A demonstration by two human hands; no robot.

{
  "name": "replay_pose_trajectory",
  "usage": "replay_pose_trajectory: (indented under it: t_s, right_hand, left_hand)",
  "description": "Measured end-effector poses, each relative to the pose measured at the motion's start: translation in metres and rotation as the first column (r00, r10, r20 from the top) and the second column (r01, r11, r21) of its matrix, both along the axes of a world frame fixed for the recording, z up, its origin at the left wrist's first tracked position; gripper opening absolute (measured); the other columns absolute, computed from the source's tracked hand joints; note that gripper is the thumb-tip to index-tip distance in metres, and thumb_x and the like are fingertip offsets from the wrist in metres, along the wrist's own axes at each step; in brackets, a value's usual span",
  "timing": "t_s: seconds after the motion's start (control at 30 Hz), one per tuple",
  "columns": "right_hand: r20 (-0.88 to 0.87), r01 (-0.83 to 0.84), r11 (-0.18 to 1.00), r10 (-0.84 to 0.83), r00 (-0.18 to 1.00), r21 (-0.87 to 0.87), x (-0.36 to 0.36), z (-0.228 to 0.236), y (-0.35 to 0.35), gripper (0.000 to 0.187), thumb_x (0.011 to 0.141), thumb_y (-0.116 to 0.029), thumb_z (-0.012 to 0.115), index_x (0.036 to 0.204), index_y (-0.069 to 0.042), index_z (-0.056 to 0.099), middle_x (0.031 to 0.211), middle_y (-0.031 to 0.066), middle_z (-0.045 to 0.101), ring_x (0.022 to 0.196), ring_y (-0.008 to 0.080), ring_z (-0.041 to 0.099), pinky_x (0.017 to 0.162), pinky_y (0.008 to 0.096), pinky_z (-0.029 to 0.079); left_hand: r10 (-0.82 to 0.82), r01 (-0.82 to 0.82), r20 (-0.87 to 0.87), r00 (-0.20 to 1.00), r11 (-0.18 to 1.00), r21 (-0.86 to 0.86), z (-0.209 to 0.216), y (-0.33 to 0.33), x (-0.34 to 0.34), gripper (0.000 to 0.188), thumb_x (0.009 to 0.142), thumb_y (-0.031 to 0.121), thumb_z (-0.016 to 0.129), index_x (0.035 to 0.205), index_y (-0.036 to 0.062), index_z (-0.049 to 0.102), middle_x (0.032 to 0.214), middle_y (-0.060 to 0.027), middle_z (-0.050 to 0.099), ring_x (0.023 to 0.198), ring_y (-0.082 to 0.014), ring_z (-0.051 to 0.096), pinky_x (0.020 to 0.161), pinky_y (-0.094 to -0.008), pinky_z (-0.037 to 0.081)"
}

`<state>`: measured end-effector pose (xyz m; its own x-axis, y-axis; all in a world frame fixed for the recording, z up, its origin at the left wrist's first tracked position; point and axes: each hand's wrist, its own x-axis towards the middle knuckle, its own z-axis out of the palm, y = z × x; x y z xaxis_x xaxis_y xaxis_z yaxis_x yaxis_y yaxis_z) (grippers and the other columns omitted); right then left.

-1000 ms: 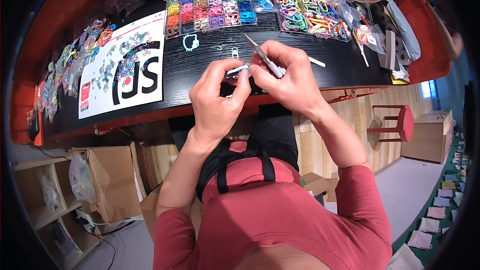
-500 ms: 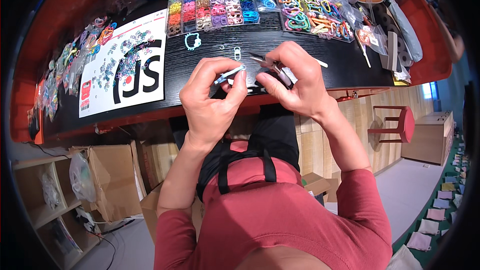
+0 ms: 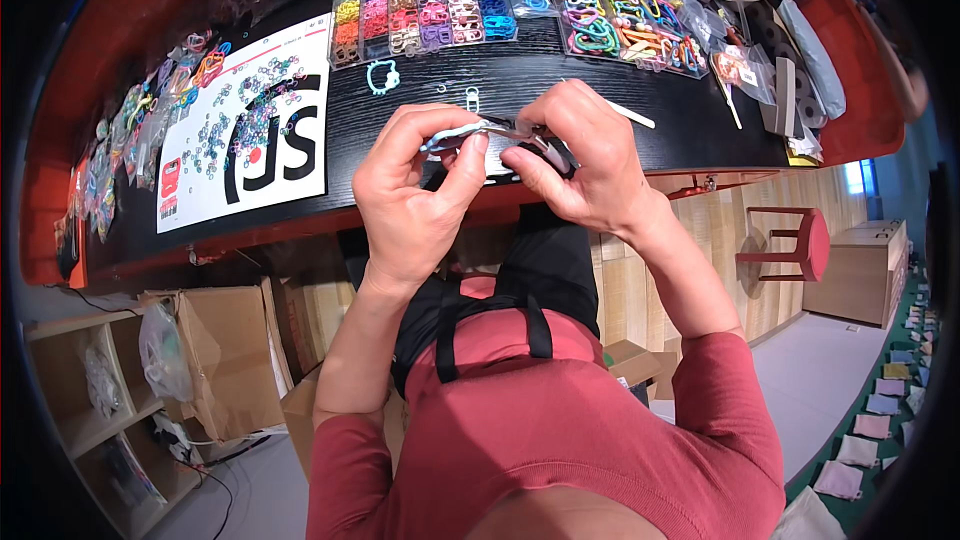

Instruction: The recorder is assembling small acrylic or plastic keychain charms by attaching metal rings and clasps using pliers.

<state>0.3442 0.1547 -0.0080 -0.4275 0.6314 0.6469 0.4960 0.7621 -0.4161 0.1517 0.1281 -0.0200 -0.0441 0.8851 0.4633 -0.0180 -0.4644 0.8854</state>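
Note:
My left hand [image 3: 410, 195] pinches a small light-blue clip-like piece [image 3: 446, 138] between thumb and fingers. My right hand [image 3: 600, 165] is closed round a pair of pliers [image 3: 528, 134], whose jaws meet the piece at my left fingertips. Exactly what the jaws grip there is too small to make out. Beyond my hands on the black table lie a metal clasp [image 3: 472, 98], a tiny ring [image 3: 441, 89] and a light-blue animal-shaped outline [image 3: 382, 78].
Compartment boxes of coloured clasps [image 3: 430, 20] and colourful carabiners [image 3: 630, 30] line the table's back. On the left, a white sheet [image 3: 295, 165] bears many tiny rings, beside bagged pieces [image 3: 115, 130]. A white stick [image 3: 632, 115] lies right of centre. A red stool [image 3: 812, 245] stands right.
The pliers in my right hand have come left, and their jaws now reach the light-blue piece. My left hand has tilted slightly and keeps its pinch.

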Motion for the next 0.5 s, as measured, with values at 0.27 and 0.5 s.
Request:
replay_pose_trajectory:
  t_s: [0.27, 0.5]
  right_hand:
    - [0.067, 0.022, 0.996, -0.028, 0.997, 0.089, 0.0027, 0.0013, -0.0008, 0.030, 0.079, -0.025, 0.079, 0.092, -0.004, 0.060, 0.079, 0.0104, 0.057, 0.073, 0.0303, 0.055, 0.064, 0.0410, 0.043]
    - [0.105, 0.057, 0.987, -0.073, 0.992, 0.147, 0.0034, -0.0021, -0.0007, 0.032, 0.079, -0.027, 0.080, 0.093, -0.005, 0.061, 0.080, 0.0094, 0.057, 0.073, 0.0294, 0.055, 0.064, 0.0405, 0.042]
  left_hand:
    - [-0.202, 0.250, 0.229, 0.952, 0.947, -0.204, 0.0039, -0.0019, -0.0042, 0.017, 0.093, 0.000, 0.067, 0.110, -0.0026, 0.064, 0.102, -0.0066, 0.066, 0.089, -0.0093, 0.061, 0.079, -0.0232, 0.050]
    - [-0.255, 0.356, 0.360, 0.897, 0.900, -0.250, -0.0017, -0.0008, -0.0032, 0.018, 0.096, 0.005, 0.065, 0.114, -0.0007, 0.063, 0.100, -0.0063, 0.066, 0.081, -0.0075, 0.056, 0.072, -0.0223, 0.046]
